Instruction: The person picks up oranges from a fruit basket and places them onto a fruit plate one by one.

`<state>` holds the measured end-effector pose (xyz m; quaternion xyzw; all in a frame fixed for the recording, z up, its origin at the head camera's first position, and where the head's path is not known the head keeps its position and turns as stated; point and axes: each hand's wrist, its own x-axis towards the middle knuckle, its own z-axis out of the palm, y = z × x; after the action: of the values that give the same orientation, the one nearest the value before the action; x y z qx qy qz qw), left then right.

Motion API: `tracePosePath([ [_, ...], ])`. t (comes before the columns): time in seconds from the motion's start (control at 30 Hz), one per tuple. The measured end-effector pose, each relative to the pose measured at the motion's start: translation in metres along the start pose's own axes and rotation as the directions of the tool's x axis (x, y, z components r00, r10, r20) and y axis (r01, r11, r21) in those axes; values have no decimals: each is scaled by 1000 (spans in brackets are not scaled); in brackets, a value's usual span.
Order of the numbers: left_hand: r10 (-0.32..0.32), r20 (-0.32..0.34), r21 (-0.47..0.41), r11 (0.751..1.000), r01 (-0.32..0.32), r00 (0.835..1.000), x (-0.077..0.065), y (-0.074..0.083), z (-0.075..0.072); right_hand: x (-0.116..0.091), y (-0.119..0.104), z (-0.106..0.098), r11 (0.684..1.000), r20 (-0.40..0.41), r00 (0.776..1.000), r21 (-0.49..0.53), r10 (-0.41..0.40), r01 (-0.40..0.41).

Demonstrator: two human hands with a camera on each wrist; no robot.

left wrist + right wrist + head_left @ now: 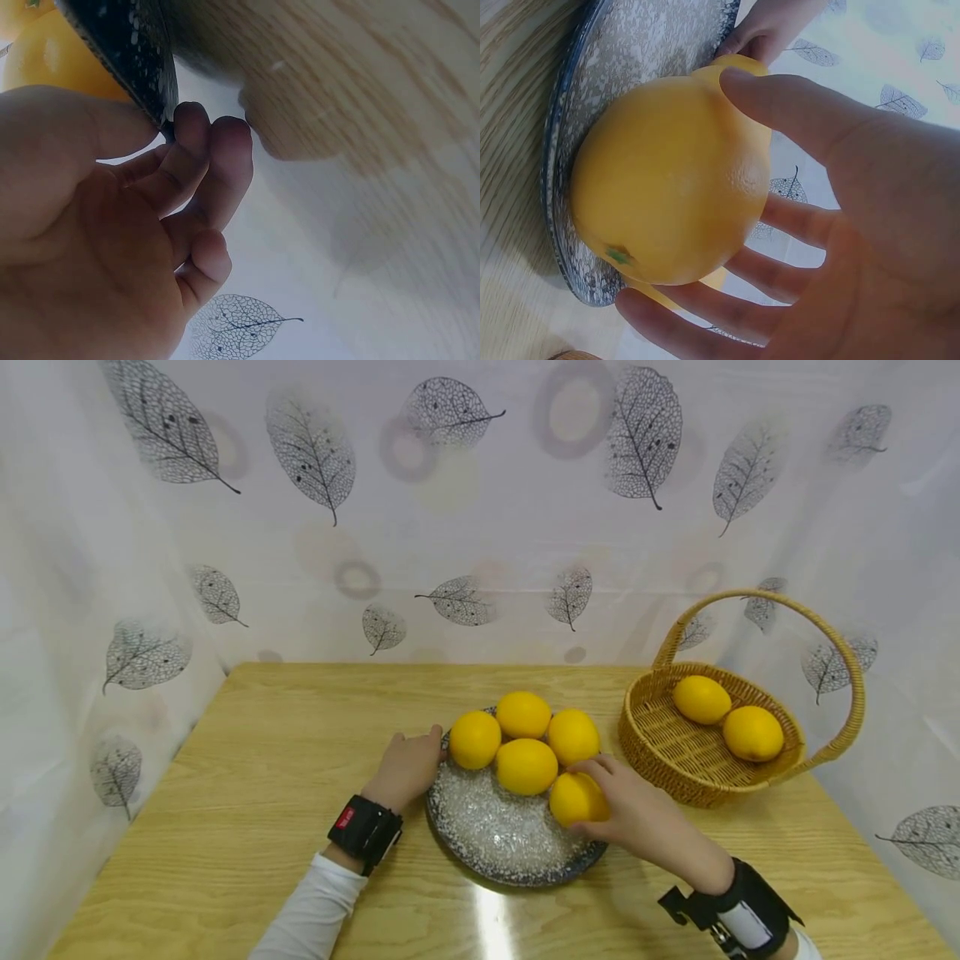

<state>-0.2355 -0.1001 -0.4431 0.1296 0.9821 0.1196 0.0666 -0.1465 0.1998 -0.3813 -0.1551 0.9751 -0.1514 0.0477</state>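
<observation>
My right hand point(641, 806) holds a yellow lemon point(576, 802) at the right side of a round speckled grey plate point(491, 839) with a dark rim. In the right wrist view, thumb and fingers curve about this lemon point(667, 172), which has a green stem end and sits against the plate. On the far side of the plate several more lemons point(527, 767) lie close together. My left hand point(405, 770) grips the plate's left rim. The left wrist view has the thumb on one side of the rim point(142, 60) and fingertips at the other.
A wicker basket point(663, 768) with a tall arched handle stands right of the plate, holding two lemons point(701, 699). Both rest on the wooden table point(300, 735). A leaf-patterned curtain point(480, 527) hangs behind and along the sides.
</observation>
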Motion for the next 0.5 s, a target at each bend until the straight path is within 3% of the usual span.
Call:
tracePosePath([
  [0.5,24,-38,2,1000,-24,999,-2,0,0,-3,2,-1,1000,-21,1000,3,-4,4],
])
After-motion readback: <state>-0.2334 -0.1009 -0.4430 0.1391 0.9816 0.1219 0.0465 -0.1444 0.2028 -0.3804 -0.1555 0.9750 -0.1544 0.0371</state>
